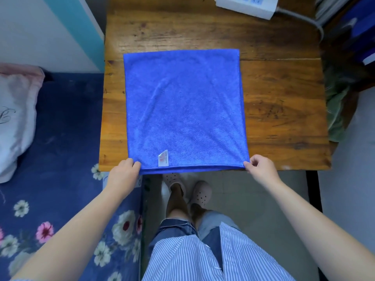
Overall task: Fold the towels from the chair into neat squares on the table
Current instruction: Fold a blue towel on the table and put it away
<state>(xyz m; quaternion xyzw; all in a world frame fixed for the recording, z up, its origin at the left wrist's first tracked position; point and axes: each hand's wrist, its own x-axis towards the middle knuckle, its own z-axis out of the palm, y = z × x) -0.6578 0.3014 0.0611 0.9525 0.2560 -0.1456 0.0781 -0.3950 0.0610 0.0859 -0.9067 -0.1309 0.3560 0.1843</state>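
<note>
Towel [183,110], blue, lies flat on a wooden table [274,110], doubled over, with its near edge hanging slightly past the table's front rim. A second layer shows along the right and near edges; how many layers lie beneath cannot be told. A white label [163,158] sits near the front edge, its print too small to read.

Left hand [123,171] pinches the towel's near left corner between thumb and curled fingers. Right hand [260,166] pinches the near right corner likewise; its fingertips are partly hidden behind the knuckles.

At the table's far edge a white power strip [246,6] is cut off by the frame, its grey cable running off to the right. Dark objects at the upper right are in shadow and cannot be made out; a green item [336,110] beside the table's right edge is unclear.

To the left lies a bed with a navy floral sheet [60,138] and a pale pillow [14,122], partly cropped. Below the table, a grey floor [253,199], pink clogs [200,194], jeans and a striped shirt [192,258] are visible.
</note>
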